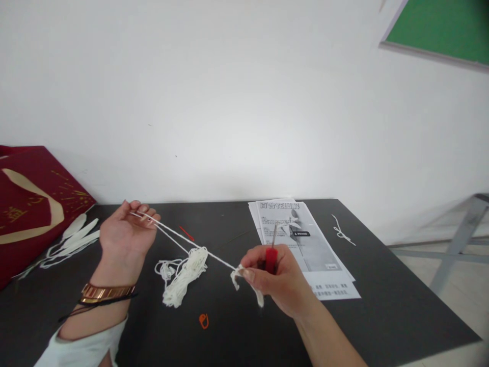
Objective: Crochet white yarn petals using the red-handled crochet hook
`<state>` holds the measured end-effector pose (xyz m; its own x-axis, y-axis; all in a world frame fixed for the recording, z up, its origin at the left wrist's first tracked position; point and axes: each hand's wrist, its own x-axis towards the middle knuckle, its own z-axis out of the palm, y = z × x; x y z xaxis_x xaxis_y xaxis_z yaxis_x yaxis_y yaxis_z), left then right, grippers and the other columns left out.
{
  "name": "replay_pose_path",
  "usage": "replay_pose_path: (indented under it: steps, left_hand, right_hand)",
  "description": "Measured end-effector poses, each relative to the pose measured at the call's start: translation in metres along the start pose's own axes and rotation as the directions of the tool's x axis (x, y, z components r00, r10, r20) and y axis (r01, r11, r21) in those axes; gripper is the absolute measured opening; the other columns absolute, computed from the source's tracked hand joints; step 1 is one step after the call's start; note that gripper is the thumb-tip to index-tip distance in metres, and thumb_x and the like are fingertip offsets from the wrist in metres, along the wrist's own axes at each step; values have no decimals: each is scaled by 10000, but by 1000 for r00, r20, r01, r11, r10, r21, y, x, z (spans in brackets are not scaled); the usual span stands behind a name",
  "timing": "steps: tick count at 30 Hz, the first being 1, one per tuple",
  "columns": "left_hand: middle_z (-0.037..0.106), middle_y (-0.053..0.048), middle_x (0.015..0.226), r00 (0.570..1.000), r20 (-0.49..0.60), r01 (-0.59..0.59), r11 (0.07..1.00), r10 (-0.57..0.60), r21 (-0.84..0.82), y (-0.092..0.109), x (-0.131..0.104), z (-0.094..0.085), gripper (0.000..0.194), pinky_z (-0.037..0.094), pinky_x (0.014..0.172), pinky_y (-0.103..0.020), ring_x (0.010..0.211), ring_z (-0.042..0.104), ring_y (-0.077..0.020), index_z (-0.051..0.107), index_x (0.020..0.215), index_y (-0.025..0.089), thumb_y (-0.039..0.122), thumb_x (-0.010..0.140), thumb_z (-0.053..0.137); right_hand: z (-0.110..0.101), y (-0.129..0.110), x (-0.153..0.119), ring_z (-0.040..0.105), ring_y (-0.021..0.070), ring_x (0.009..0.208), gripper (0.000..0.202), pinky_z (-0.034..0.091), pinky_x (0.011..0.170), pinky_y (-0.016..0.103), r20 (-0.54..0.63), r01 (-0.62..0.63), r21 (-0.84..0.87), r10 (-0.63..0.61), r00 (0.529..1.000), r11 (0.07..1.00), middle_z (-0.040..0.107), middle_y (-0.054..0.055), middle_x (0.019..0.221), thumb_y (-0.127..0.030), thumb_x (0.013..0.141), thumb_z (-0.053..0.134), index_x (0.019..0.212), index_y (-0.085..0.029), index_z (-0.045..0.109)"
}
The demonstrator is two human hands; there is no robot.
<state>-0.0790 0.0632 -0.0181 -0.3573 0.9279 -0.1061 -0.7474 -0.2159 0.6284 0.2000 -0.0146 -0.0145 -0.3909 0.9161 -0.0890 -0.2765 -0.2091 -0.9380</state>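
My left hand is raised palm up at the left, its fingers curled over a strand of white yarn. One length runs taut from it to my right hand, and another drops to the loose white skein on the table. My right hand grips a crochet hook with a red handle, its thin metal shaft pointing up. The same hand pinches a small white crocheted piece, which hangs below the fingertips and is partly hidden by them.
On the dark table lie an orange stitch marker, a thin red needle and printed sheets. A white yarn scrap is farther right. White crocheted pieces lie beside a dark red bag at the left.
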Motion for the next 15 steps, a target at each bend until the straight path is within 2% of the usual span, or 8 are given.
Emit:
replay_pose_path:
  steps: [4,8,12,14,15]
  left_hand:
    - [515,20,578,1000,-10,18,1000,-18,-9,2,-2,1,286,398,496,-252,536,502,-107,500,674,166,190,933,380]
    - [517,35,548,1000,-19,8,1000,-7,17,8,4,-3,292,419,513,-250,563,514,-104,458,640,172,221,918,384]
    - [546,-7,568,990,23,136,979,-141,153,22,9,-12,335,474,601,-290,697,590,-162,478,635,160,207,945,359]
    - [600,-48,627,979,32,186,953,-199,239,30,14,-20,386,473,577,-291,693,596,-177,475,618,152,213,968,325]
    - [570,-28,574,981,30,178,947,-193,266,34,16,-24,396,475,577,-275,669,595,-163,455,599,158,186,970,319]
  right_hand:
    - [0,-2,-1,342,43,421,198,238,404,190,1,-7,-6,7,1000,1000,521,-48,484,-286,626,838,685,-145,713]
    - [1,-4,-1,337,44,421,208,228,399,193,-1,-4,-18,4,1000,1000,508,-50,479,-286,616,841,682,-140,709]
    - [0,-4,0,322,35,416,195,221,395,185,2,7,-21,-7,1000,1000,489,-60,472,-277,627,832,683,-139,707]
    - [0,-5,-1,322,36,414,203,221,394,185,-7,11,-31,-11,1000,999,487,-61,468,-288,624,831,678,-137,706]
    - [0,-5,-1,327,38,414,210,224,395,186,-11,11,-40,-11,1000,999,491,-59,468,-294,620,832,677,-136,706]
